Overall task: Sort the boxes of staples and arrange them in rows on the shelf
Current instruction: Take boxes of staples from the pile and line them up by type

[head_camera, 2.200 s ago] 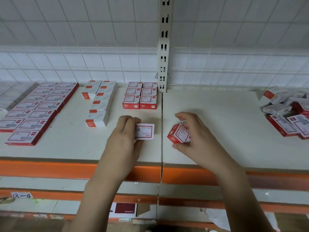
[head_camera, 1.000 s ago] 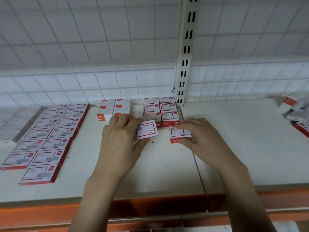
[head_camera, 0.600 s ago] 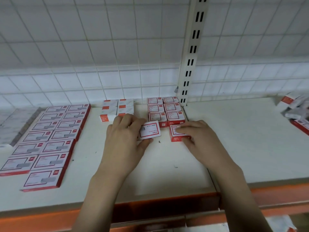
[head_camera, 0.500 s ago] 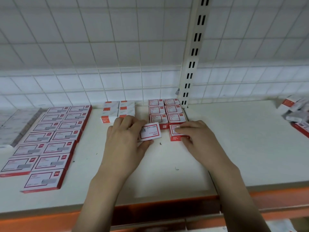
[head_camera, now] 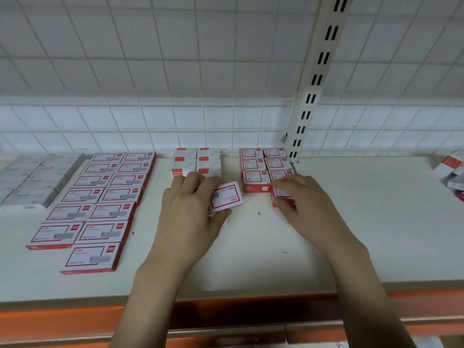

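My right hand (head_camera: 305, 205) has brought its box (head_camera: 281, 195) down from mid-air onto the shelf (head_camera: 364, 222); it now sits at the near end of the right column of the small red rows (head_camera: 265, 169), fingers curled over it and nudging it flush. That column looks one box longer than its neighbour, so I judge the next slot to be just left of it. My left hand (head_camera: 190, 212) pinches a second box (head_camera: 227, 199), tilted and off the surface, closer to the rows than a second ago and just left of that slot.

Left of the red rows stand the white boxes (head_camera: 197, 160), partly hidden by my left fingers, then two long columns of flat boxes (head_camera: 100, 204), then grey packs (head_camera: 32, 179) far left. The unsorted pile (head_camera: 452, 177) lies at the far right edge, well apart. An upright (head_camera: 316, 79) rises behind the rows. Nothing blocks the slot.
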Demonstrator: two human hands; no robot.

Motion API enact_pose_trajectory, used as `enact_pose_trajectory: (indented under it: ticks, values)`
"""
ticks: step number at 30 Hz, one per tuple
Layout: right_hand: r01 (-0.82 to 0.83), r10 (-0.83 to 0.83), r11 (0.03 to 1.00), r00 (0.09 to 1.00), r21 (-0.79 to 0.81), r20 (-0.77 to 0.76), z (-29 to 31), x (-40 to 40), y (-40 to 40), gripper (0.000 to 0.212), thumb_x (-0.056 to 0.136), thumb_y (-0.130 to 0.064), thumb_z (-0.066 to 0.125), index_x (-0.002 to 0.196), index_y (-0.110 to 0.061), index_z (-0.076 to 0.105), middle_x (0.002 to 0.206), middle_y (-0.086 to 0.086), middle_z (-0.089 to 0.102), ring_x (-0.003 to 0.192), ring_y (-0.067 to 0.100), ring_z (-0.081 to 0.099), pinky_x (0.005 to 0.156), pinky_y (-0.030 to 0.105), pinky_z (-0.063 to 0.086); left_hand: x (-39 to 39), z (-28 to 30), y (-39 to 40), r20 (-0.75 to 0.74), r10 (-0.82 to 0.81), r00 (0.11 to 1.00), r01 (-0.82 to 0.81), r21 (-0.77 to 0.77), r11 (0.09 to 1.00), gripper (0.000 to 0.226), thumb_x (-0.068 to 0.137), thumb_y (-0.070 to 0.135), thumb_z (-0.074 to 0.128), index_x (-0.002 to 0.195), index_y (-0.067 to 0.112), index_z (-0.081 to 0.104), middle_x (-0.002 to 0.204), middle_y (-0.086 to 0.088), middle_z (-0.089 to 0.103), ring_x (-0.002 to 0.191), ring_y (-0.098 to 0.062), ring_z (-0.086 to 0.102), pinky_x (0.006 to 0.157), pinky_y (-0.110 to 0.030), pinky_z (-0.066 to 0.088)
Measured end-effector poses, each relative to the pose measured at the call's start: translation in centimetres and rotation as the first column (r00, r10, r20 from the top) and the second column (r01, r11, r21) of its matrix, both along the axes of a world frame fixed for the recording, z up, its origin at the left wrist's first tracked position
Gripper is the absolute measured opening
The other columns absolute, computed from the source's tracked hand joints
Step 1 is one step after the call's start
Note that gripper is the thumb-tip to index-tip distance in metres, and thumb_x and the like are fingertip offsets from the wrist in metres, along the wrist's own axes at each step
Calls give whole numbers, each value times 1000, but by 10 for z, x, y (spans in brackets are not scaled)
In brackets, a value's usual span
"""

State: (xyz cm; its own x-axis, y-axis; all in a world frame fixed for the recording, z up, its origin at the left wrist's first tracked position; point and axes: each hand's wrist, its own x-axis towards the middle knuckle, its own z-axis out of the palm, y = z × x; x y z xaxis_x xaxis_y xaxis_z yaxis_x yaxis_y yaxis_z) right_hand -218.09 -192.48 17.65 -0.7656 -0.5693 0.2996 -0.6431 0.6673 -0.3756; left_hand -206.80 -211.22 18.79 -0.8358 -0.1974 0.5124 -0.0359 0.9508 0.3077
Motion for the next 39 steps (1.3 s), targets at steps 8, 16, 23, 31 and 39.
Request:
enact_pose_trajectory:
  ticks: [8,16,23,31,39]
  values:
    - [-54,54,998,998,-19,-13,5,32,-37,29,86,-14,62,115,-13,63,115,2,60,108,22,50,88,21,32,33,2,-35,-12,-52,999,53,131,990,40,80,39,54,104,7,52,94,-7,54,80,-22,51,66,-31,40]
    - [-68,68,996,998,-59,10,4,73,-76,29,88,-15,61,116,-15,63,116,1,58,109,19,48,87,10,27,83,6,-76,70,5,998,-9,52,999,46,83,26,50,129,28,52,114,-5,54,73,-27,62,57,-32,49]
    - [-86,87,995,996,-45,17,1,99,-96,31,87,-14,61,118,-14,62,119,1,58,111,19,49,85,10,28,108,-1,-100,114,58,992,-65,54,996,36,80,24,58,116,22,54,130,-2,45,59,-27,57,50,-26,37]
    - [-99,99,995,995,-15,32,4,107,-86,32,89,-17,58,121,-15,59,124,2,56,117,20,47,94,21,31,119,-4,-84,167,-15,986,-35,293,955,74,66,-3,59,132,15,29,117,13,9,74,-21,48,63,-23,34]
    - [-118,120,993,990,-23,75,4,112,-65,34,91,-20,55,125,-19,56,128,-2,53,119,16,44,98,20,30,121,-11,-70,122,137,983,-162,226,961,69,60,7,78,121,-3,47,113,-10,44,99,-34,51,82,-20,36]
